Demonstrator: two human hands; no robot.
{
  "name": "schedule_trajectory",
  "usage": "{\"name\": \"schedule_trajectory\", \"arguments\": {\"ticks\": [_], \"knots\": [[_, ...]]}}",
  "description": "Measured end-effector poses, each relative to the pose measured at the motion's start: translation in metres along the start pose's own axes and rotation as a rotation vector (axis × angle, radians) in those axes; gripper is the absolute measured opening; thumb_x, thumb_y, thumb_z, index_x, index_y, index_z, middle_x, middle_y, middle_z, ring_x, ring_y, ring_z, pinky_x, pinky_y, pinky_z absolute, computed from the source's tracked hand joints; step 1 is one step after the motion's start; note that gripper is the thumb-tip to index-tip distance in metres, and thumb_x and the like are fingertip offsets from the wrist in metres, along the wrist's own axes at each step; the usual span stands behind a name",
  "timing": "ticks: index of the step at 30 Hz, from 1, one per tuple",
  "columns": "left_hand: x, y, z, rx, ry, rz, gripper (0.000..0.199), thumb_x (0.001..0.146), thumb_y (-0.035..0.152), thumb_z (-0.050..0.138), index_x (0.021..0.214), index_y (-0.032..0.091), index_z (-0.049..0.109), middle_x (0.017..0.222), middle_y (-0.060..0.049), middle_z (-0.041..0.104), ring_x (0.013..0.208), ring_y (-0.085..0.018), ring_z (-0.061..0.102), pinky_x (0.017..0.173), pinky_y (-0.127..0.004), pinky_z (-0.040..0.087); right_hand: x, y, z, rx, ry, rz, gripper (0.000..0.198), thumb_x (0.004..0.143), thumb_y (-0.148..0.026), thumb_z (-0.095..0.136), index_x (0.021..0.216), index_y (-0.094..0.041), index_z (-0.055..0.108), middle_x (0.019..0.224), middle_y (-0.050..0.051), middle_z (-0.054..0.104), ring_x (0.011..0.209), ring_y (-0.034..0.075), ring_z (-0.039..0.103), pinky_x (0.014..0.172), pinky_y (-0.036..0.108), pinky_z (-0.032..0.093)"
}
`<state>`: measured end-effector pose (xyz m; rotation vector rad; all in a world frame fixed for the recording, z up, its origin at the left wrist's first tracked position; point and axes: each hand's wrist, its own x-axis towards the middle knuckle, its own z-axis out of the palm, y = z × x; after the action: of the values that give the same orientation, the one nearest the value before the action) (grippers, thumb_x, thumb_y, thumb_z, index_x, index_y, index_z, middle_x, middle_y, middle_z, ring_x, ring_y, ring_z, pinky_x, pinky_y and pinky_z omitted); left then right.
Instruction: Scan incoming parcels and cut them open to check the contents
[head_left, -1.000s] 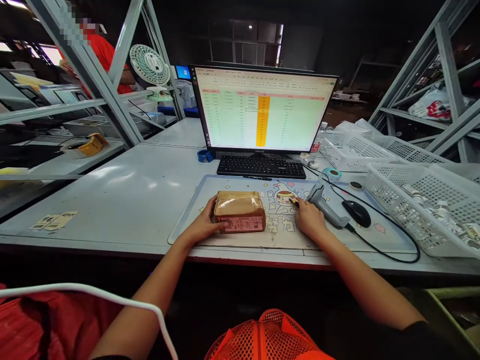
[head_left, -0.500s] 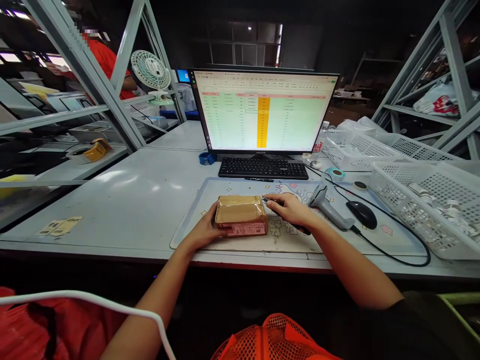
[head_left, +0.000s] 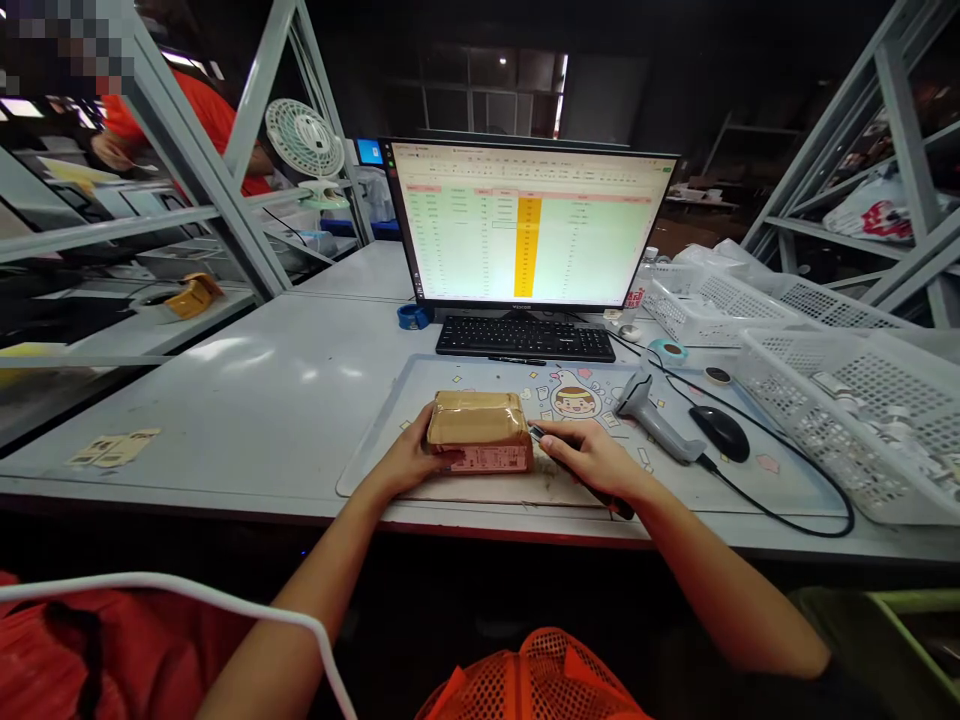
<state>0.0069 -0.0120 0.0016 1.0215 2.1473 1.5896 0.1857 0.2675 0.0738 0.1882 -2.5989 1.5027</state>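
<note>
A small brown cardboard box [head_left: 480, 418] wrapped in shiny tape sits on the printed desk mat [head_left: 420, 375], a pinkish label on its near side. My left hand [head_left: 411, 455] grips the box's left end, thumb along the front. In my right hand [head_left: 589, 455] is a dark-handled utility knife [head_left: 611, 500], its tip at the box's right end; whether the blade is in the cardboard I cannot tell. The fingers of that hand are closed round the handle.
Behind the mat stand a keyboard [head_left: 525, 338] and a monitor [head_left: 532, 230]. To the right lie a barcode scanner [head_left: 664, 425], a mouse [head_left: 720, 432] and its cable. White plastic baskets [head_left: 847, 400] line the right side. Beyond the left frame, a person in red [head_left: 202, 115] stands near a fan [head_left: 304, 138].
My right hand has moved down and nearer to me along the box's right end, with the knife. The box is almost where it was, still in my left hand. The person behind has leaned leftward.
</note>
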Motion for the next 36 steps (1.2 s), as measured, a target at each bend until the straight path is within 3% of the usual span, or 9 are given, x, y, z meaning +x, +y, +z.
{"name": "schedule_trajectory", "arguments": {"ticks": [4,7,10,13,17,22,26,30,36], "knots": [[-0.001,0.019,-0.005,0.158,0.226,0.049,0.099,0.078,0.05,0.085,0.163,0.023,0.042,0.149,-0.015,0.06,0.139,-0.036,0.057,0.121,-0.053,0.045,0.003,0.024,-0.003,-0.082,0.181,0.019,0.047,0.097,-0.047,0.062,0.132,-0.019,0.074,0.136,0.012,0.074,0.131,0.031,0.067,0.115,0.05,0.051],[-0.005,0.054,-0.012,0.48,0.474,0.2,0.098,0.079,0.056,0.084,0.163,0.026,0.044,0.145,-0.015,0.056,0.135,-0.037,0.056,0.119,-0.056,0.044,0.005,0.038,-0.016,-0.075,0.23,0.175,0.046,0.098,-0.051,0.057,0.129,-0.018,0.069,0.11,0.013,0.078,0.095,0.028,0.077,0.083,0.044,0.065],[-0.007,0.09,-0.01,0.839,0.442,0.325,0.091,0.08,0.062,0.085,0.157,0.024,0.054,0.138,-0.017,0.058,0.13,-0.04,0.054,0.114,-0.057,0.047,0.007,0.033,-0.031,-0.051,0.198,0.289,0.035,0.103,-0.048,0.05,0.121,-0.021,0.062,0.088,0.005,0.073,0.066,0.022,0.073,0.057,0.034,0.059],[-0.001,0.106,0.005,1.021,0.339,0.369,0.086,0.082,0.064,0.083,0.152,0.02,0.06,0.137,-0.021,0.061,0.127,-0.042,0.053,0.109,-0.059,0.048,0.016,0.01,-0.034,-0.198,0.153,0.241,0.02,0.105,-0.036,0.049,0.111,-0.021,0.061,0.078,0.002,0.069,0.059,0.018,0.069,0.056,0.029,0.054],[0.004,0.101,0.024,0.925,0.441,0.469,0.079,0.092,0.075,0.065,0.143,0.016,0.068,0.131,-0.02,0.065,0.122,-0.04,0.055,0.109,-0.056,0.045,0.036,-0.024,-0.012,-0.392,0.074,0.138,0.029,0.107,-0.029,0.05,0.13,-0.021,0.065,0.076,0.0,0.07,0.057,0.015,0.065,0.065,0.029,0.052],[-0.002,0.094,0.029,0.846,0.519,0.511,0.073,0.109,0.066,0.033,0.139,0.011,0.071,0.127,-0.021,0.067,0.12,-0.036,0.056,0.105,-0.052,0.045,0.059,-0.048,0.018,-0.573,0.067,0.06,0.053,0.109,-0.029,0.049,0.162,-0.027,0.049,0.102,0.008,0.078,0.084,0.022,0.073,0.082,0.034,0.054],[-0.005,0.095,0.032,0.847,0.545,0.516,0.072,0.11,0.062,0.031,0.139,0.01,0.071,0.126,-0.02,0.069,0.118,-0.036,0.056,0.101,-0.051,0.045,0.067,-0.061,0.028,-0.736,0.035,0.131,0.059,0.11,-0.03,0.043,0.169,-0.026,0.038,0.115,0.014,0.078,0.103,0.031,0.074,0.089,0.041,0.055],[-0.003,0.095,0.037,0.838,0.609,0.516,0.068,0.112,0.058,0.032,0.134,0.01,0.075,0.122,-0.019,0.07,0.115,-0.034,0.058,0.097,-0.048,0.045,0.062,-0.074,0.037,-0.87,-0.001,0.243,0.062,0.111,-0.029,0.036,0.172,-0.025,0.028,0.115,0.017,0.077,0.105,0.035,0.075,0.088,0.045,0.056],[0.002,0.096,0.049,0.798,0.676,0.437,0.057,0.113,0.044,0.032,0.128,0.017,0.079,0.118,-0.016,0.072,0.111,-0.031,0.059,0.095,-0.046,0.045,0.036,-0.07,0.049,-0.938,-0.052,0.357,0.06,0.11,-0.026,0.036,0.17,-0.02,0.03,0.113,0.019,0.076,0.104,0.034,0.075,0.085,0.042,0.055]]}}
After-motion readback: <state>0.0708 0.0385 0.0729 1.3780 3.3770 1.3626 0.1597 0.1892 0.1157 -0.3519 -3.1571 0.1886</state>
